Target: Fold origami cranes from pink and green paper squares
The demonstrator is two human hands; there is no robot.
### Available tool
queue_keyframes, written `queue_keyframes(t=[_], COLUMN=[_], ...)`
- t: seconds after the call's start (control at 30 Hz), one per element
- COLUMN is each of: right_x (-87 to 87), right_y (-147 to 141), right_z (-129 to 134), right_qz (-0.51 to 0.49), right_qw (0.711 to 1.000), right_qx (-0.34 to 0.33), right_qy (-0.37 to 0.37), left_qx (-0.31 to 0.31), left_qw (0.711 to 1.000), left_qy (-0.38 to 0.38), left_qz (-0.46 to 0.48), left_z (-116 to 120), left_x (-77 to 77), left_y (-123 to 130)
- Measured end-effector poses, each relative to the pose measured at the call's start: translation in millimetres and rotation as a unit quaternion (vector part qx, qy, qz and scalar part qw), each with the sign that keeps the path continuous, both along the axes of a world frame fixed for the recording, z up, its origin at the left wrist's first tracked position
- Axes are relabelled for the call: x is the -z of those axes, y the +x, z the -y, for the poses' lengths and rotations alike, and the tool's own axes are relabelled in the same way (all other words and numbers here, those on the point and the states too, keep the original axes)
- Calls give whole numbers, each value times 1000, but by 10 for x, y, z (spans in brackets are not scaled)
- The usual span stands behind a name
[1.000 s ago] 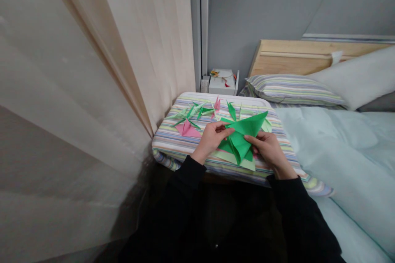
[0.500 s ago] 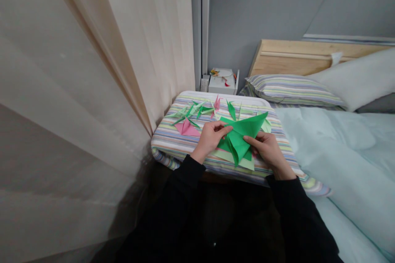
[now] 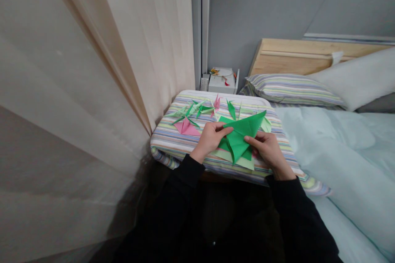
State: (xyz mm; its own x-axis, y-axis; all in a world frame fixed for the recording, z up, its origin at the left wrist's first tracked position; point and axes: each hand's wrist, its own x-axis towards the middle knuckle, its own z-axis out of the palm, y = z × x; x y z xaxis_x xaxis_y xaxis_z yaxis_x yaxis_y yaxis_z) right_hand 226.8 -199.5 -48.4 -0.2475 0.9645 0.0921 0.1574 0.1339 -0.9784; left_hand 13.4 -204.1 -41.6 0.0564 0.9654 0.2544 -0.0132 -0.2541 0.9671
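A green sheet of origami paper, partly folded with a pointed corner up to the right, is held between both hands above the table. My left hand pinches its left edge, thumb on top. On the right side, my right hand grips it with the thumb on the front face and the fingers behind. Beneath lie more sheets, a pale green one among them, partly hidden by the held paper. A folded pink paper piece rests left of my left hand.
Several folded green and pink cranes lie along the far side of the striped cloth-covered table. A curtain hangs at the left. To the right is a bed with pale blue bedding; a small white box stands behind.
The lower flap of the green paper has flattened and its bottom point has shifted slightly left and up. Both hands keep nearly the same place.
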Motion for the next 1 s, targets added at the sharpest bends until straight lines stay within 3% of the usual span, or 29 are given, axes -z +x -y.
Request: queue_keyframes(t=[0.2, 0.57, 1.0], right_x=[6, -43, -21], right_y=[89, -12, 5], right_z=[2, -18, -44], right_qz=[-48, -14, 2], right_qw=[995, 999, 999], right_qx=[-88, -25, -31], right_qy=[-11, -47, -31], left_qx=[10, 23, 51], left_qw=[995, 993, 998], left_qy=[-58, -84, -15], left_qz=[85, 82, 39], left_z=[-27, -35, -84], left_x=[53, 47, 111], left_y=[13, 22, 19])
